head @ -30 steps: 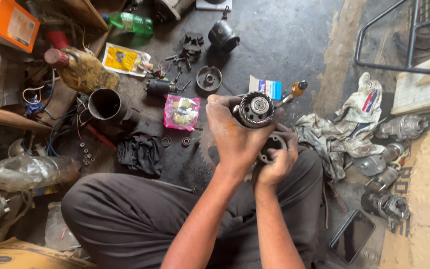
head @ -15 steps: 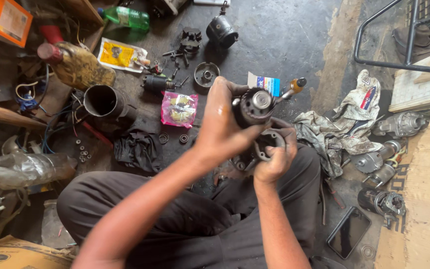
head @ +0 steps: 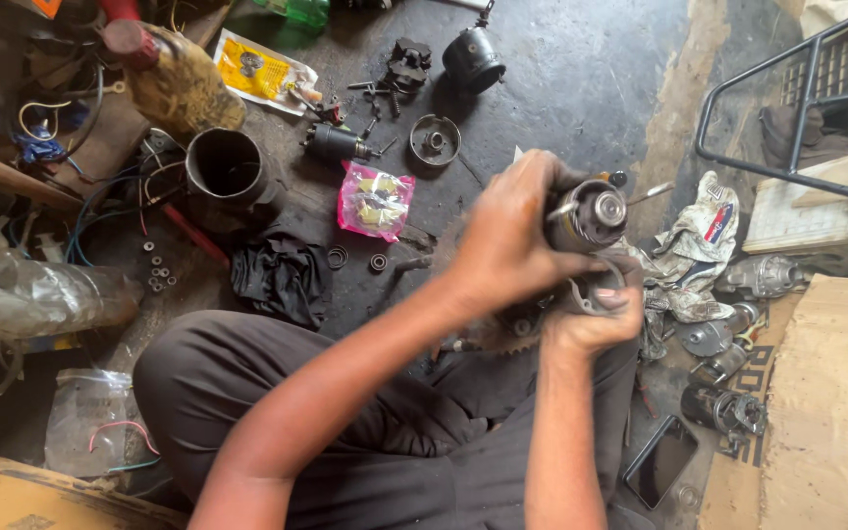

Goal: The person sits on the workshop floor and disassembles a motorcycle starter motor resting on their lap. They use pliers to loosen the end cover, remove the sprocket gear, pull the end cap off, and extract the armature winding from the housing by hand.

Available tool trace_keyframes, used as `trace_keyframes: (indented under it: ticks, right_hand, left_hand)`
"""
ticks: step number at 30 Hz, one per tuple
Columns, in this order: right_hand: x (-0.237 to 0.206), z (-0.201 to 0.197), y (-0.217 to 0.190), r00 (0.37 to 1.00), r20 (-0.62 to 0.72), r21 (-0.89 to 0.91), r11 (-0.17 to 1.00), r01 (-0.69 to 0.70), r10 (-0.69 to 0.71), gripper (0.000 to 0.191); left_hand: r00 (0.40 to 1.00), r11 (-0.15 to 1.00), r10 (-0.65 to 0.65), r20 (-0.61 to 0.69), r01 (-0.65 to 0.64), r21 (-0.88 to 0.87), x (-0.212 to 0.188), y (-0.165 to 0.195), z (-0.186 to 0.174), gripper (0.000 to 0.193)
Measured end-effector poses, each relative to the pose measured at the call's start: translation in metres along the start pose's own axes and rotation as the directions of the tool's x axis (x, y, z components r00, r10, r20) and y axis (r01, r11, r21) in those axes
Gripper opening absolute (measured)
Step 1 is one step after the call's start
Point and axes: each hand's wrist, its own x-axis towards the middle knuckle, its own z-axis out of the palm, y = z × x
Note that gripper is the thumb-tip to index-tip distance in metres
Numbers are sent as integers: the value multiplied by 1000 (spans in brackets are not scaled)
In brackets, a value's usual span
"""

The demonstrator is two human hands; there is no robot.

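Left hand (head: 507,236) hides most of the motor armature (head: 589,214), clenched around it above the lap; its round end faces the camera. Right hand (head: 596,319) grasps the blurred housing (head: 581,292) beneath.

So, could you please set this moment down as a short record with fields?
setting: oily workshop floor, person seated
left hand: left hand grips a cylindrical motor part
right hand: right hand holds a round metal housing beneath it
near left: pink packet, black cylinder casing, black cloth
near right: rags, dark phone
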Motion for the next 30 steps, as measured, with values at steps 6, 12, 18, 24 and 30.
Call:
trace_keyframes:
  ticks: [6, 12, 18, 24, 30]
  right_hand:
    - [0, 1, -25, 997, 10, 81, 994, -75, 75, 55]
    - [-14, -5, -82, 1000, 22, 72, 997, 13, -15, 77]
    - [-44, -18, -119, 995, 69, -3, 997, 75, -75, 75]
    - [-87, -25, -113, 982, 87, -69, 984, -162, 168, 77]
    - [-134, -37, -155, 941, 152, -346, 908, -236, 302, 80]
  left_hand:
    - [982, 982, 185, 40, -186, 21, 2, 22, -14, 93]
    - [995, 908, -64, 78, 90, -409, -35, -6, -59, 87]
    - [448, 18, -407, 796, 876, -483, -137, -19, -23, 113]
    - [659, -532, -462, 593, 329, -780, -200, 25, 57, 77]
    - [662, -410, -578, 478, 271, -871, -229, 1, 37, 70]
